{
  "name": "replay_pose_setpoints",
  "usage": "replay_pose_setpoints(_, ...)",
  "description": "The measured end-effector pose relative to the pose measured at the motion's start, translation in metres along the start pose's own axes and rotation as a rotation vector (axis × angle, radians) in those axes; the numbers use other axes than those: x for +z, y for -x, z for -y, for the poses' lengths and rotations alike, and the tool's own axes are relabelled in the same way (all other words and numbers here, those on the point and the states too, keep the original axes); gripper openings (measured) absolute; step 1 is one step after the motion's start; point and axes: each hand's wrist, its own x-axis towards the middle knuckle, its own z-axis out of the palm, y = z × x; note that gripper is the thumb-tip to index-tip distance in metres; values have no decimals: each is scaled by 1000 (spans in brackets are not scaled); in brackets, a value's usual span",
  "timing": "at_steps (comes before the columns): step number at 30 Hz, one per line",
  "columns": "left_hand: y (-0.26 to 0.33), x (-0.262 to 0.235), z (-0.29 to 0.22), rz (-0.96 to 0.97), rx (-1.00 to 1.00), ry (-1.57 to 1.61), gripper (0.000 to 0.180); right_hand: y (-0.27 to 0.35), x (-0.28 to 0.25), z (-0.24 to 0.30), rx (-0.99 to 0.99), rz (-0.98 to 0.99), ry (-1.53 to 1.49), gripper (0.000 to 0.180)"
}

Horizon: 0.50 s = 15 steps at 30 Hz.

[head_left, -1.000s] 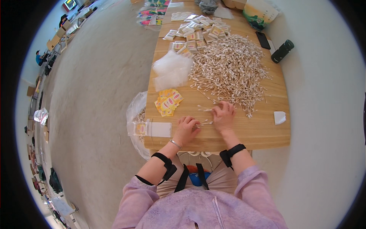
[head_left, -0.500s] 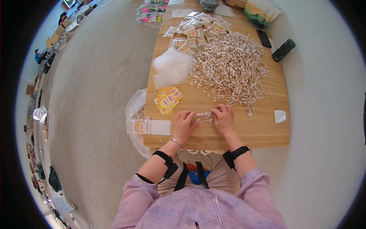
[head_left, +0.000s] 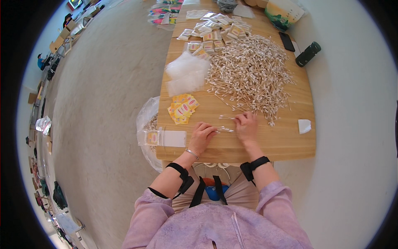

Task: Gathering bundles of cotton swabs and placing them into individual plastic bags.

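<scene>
My left hand [head_left: 202, 135] is closed on a small bunch of cotton swabs [head_left: 225, 129], whose white tips stick out to the right over the wooden table. Level with it on the right, my right hand [head_left: 247, 125] pinches a cotton swab [head_left: 227, 118] that points left; whether it holds more than one is hidden by the fingers. Just beyond my right hand lies a big loose heap of cotton swabs [head_left: 251, 74]. Yellow printed cards [head_left: 182, 110] are spread beyond my left hand. To its left lie a white flat piece [head_left: 175, 138] and a clear packet of swabs [head_left: 151, 137] overhanging the edge.
Clear plastic bags [head_left: 186, 76] are stacked on the table's left side, below several filled swab packets [head_left: 213, 35]. Along the right edge are a phone [head_left: 287, 42], a dark bottle [head_left: 308, 54] and a white scrap [head_left: 304, 126]. A plastic sack [head_left: 147, 114] hangs beside the table's left edge.
My hands have moved slightly apart. The swabs that lay between both hands are now split: a bunch in my left hand, and a swab drawn farther from me by my right.
</scene>
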Motion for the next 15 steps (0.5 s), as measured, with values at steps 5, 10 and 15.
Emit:
replay_pose_setpoints(5, -3, 4, -16, -110, -120, 51, 47, 7, 12, 35, -116, 161, -126, 12)
replay_pose_setpoints(10, 1, 2, -7, -4, -105, 49, 53, 4, 14, 25, -92, 59, -265, 15)
replay_pose_setpoints(15, 2, 3, -3, 6, -83, 46, 41, -1, 4, 10, -150, 178, -211, 11)
